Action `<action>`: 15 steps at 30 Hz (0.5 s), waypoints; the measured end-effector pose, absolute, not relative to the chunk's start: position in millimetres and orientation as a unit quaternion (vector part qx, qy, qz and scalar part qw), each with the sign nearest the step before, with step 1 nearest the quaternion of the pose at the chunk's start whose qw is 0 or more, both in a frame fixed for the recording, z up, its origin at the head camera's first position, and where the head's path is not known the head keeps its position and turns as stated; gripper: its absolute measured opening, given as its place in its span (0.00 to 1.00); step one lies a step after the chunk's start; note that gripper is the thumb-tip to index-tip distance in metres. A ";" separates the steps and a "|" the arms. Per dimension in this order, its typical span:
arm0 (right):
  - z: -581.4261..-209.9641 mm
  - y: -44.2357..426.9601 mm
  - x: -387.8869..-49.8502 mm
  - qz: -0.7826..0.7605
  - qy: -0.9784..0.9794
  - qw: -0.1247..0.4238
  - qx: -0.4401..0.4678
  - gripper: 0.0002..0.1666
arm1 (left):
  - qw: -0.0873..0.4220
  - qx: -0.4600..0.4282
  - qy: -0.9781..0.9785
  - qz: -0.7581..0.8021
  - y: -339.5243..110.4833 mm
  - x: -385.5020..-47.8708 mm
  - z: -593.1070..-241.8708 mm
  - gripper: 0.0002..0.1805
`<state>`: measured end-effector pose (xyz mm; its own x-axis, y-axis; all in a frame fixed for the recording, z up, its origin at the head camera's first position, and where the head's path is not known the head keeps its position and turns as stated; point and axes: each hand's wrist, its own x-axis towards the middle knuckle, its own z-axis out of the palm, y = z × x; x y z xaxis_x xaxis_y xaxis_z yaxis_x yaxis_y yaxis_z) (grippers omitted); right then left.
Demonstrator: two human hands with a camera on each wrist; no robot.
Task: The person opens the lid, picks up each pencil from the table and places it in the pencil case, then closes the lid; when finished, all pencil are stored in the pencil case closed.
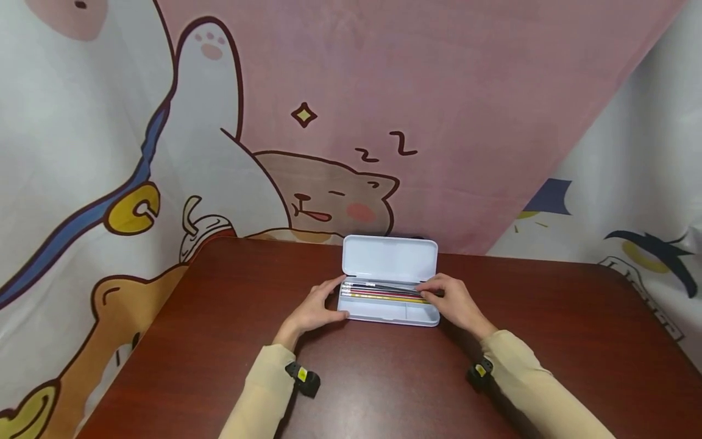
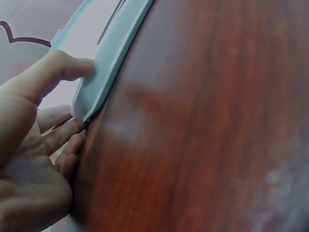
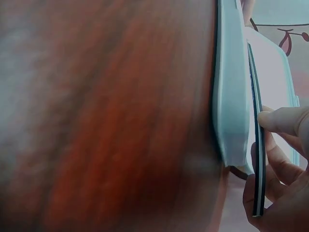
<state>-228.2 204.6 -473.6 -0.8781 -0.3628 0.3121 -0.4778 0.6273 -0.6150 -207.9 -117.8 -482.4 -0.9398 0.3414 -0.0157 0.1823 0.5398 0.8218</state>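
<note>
A white pencil case (image 1: 378,310) lies with its lid (image 1: 390,257) raised at the back. Several pencils (image 1: 384,293), among them dark, red and yellow ones, lie lengthwise in its rear part. My left hand (image 1: 312,310) grips the case's left end; in the left wrist view the thumb (image 2: 72,67) presses the front wall while the other fingers stay around the end. At the right end, my right hand (image 1: 452,300) pinches a black pencil with a light stripe (image 3: 259,188) between thumb and fingers. That pencil sticks out past the case's end in the right wrist view.
The case rests on a dark reddish-brown wooden table (image 1: 384,378), near its far edge. Behind stands a cloth backdrop (image 1: 466,122) with cartoon animals. A low divider (image 1: 406,311) crosses the front compartment of the case.
</note>
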 end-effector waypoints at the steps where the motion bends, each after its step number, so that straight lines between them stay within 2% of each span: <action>1: -473.2 202.9 -229.4 0.363 -0.897 0.080 0.238 0.10 | 0.087 0.151 0.873 0.455 -118.0 -207.7 -482.4 0.45; 15: -463.4 170.0 -246.8 0.349 -0.887 0.079 0.292 0.09 | 0.085 0.150 0.872 0.459 -118.0 -206.8 -482.6 0.45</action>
